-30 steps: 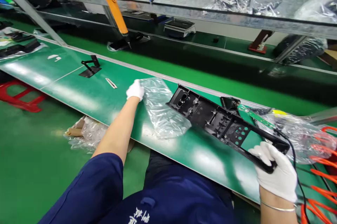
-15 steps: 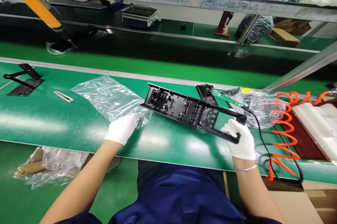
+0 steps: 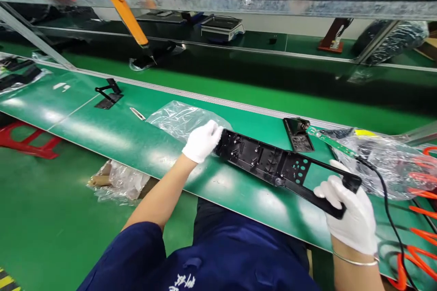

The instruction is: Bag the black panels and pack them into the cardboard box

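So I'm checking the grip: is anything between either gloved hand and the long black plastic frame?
Nothing visible. The left hand grips the black frame at its left end, next to the clear plastic bag; the right hand grips its right end.

— How is the light looking?
— Bright overhead lamps are throwing white glare patches across the green belt point(image 3: 112, 131).
— Any blur?
— Edges are bending outward; the far shelf point(image 3: 218, 4) is looking soft.
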The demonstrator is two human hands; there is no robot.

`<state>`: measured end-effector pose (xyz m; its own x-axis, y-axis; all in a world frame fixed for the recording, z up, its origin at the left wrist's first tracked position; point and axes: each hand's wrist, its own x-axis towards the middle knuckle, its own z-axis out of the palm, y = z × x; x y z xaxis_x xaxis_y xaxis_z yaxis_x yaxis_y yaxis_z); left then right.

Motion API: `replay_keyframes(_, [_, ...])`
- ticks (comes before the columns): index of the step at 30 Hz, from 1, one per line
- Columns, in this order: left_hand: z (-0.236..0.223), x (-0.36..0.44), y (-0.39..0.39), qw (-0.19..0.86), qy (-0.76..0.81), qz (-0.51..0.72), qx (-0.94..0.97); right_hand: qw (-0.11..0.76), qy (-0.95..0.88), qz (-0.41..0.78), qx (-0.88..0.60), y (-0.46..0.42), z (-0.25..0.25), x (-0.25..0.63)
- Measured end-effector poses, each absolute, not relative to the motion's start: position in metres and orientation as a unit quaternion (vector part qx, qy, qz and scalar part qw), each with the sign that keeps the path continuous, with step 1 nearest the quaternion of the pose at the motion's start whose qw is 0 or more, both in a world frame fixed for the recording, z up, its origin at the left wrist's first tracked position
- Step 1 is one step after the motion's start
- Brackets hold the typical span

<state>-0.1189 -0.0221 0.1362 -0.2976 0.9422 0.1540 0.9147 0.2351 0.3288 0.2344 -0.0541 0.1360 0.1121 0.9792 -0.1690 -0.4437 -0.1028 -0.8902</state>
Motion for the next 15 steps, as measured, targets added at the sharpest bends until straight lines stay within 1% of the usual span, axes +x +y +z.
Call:
replay_keyframes(3, [0.128,-0.1,-0.031,0.032,0.755,0.129,0.642,0.61,-0.262,0.59,-0.459,-0.051,0.13,0.232])
replay_keyframes(5, [0.122,-0.09,-0.035,0.045,0.742,0.122,0.658,0.618,-0.233,0.591,-0.463,-0.051,0.126,0.225])
replay_keyframes(9, [0.114,-0.068,-0.035,0.055,0.697,0.209,0.684,0.601,-0.241,0.612,-0.455,-0.053,0.119,0.197])
replay_keyframes(11, [0.112,-0.046,-0.039,0.041,0.642,0.25,0.724,0.588,-0.242,0.631,-0.444,-0.053,0.115,0.18])
replay_keyframes(13, [0.112,-0.014,-0.049,0.042,0.556,0.264,0.787,0.587,-0.24,0.64,-0.434,-0.051,0.107,0.164])
replay_keyframes(15, [0.111,0.02,-0.063,0.08,0.463,0.251,0.846,0.575,-0.271,0.645,-0.424,-0.047,0.098,0.152])
